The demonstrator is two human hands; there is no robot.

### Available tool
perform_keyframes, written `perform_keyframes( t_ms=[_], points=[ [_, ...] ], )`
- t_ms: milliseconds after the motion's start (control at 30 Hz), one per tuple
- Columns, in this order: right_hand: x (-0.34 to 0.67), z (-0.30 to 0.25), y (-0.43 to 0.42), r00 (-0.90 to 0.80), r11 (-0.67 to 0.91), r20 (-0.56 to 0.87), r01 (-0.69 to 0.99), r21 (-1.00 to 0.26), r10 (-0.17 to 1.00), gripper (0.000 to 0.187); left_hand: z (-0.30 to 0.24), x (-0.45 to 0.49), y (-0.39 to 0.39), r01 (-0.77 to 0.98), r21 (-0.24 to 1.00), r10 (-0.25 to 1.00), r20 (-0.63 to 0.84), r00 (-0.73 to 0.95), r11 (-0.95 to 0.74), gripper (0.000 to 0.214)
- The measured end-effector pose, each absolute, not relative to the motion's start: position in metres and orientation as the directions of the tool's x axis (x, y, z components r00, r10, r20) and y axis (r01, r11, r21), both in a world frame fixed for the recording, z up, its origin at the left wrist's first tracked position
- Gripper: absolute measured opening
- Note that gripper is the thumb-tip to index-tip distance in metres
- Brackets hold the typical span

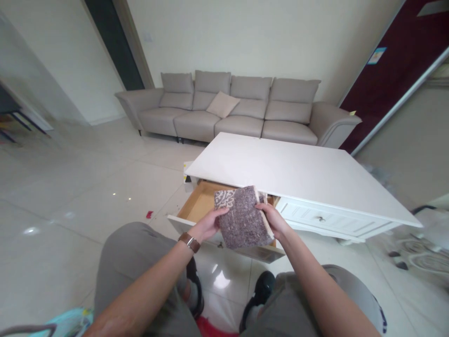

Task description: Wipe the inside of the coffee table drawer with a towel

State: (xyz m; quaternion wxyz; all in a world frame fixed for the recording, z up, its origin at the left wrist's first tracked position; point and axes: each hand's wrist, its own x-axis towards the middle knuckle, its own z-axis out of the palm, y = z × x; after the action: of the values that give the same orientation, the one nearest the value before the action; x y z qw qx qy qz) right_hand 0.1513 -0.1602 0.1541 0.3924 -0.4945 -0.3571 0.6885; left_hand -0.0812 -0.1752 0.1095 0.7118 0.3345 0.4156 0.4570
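Observation:
A flat, speckled grey-brown pad with a patterned cream corner is held over an open wooden drawer of a white coffee table. My left hand grips the pad's left edge, fingers curled around it; a brown-strapped watch is on that wrist. My right hand grips the pad's right edge. The pad tilts towards me and hides part of the drawer's inside.
A second, closed drawer is to the right of the open one. A beige sofa with a cushion stands behind the table. My knees and black shoes are on the glossy tiled floor. A patterned rug lies at right.

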Motion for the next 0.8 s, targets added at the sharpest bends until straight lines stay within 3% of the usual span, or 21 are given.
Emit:
perform_keyframes(
  t_ms=[133,267,333,400,500,667,800],
  points=[
    [0.146,0.123,-0.153,-0.201,-0.320,-0.298,-0.089,-0.943,0.933,0.042,0.112,-0.089,-0.168,-0.417,0.837,0.935,-0.328,0.138,0.355,0.055],
    [0.148,0.104,-0.152,-0.121,-0.091,-0.147,0.382,-0.920,0.982,0.045,0.122,-0.114,-0.141,-0.312,0.923,0.968,-0.248,-0.037,0.225,0.060],
    [0.149,0.105,-0.157,-0.183,0.080,-0.045,0.624,-0.777,0.982,0.042,0.126,-0.128,-0.121,-0.129,0.987,0.984,-0.112,-0.140,0.094,0.057],
    [0.146,0.111,-0.165,-0.288,0.205,-0.035,0.758,-0.620,0.957,0.037,0.127,-0.138,-0.102,0.154,0.987,0.984,0.070,-0.167,-0.045,0.049],
    [0.139,0.122,-0.178,-0.419,0.314,-0.130,0.822,-0.475,0.899,0.033,0.118,-0.138,-0.082,0.546,0.818,0.973,0.230,-0.025,-0.179,0.041],
    [0.129,0.121,-0.192,-0.557,0.456,-0.337,0.825,-0.334,0.759,0.035,0.065,-0.115,-0.068,0.766,0.602,0.960,-0.001,0.282,-0.225,0.050],
    [0.125,0.112,-0.199,-0.529,0.465,-0.465,0.848,-0.254,0.710,0.037,0.011,-0.106,-0.060,0.862,0.485,0.932,-0.225,0.284,-0.145,0.059]
  ],
)
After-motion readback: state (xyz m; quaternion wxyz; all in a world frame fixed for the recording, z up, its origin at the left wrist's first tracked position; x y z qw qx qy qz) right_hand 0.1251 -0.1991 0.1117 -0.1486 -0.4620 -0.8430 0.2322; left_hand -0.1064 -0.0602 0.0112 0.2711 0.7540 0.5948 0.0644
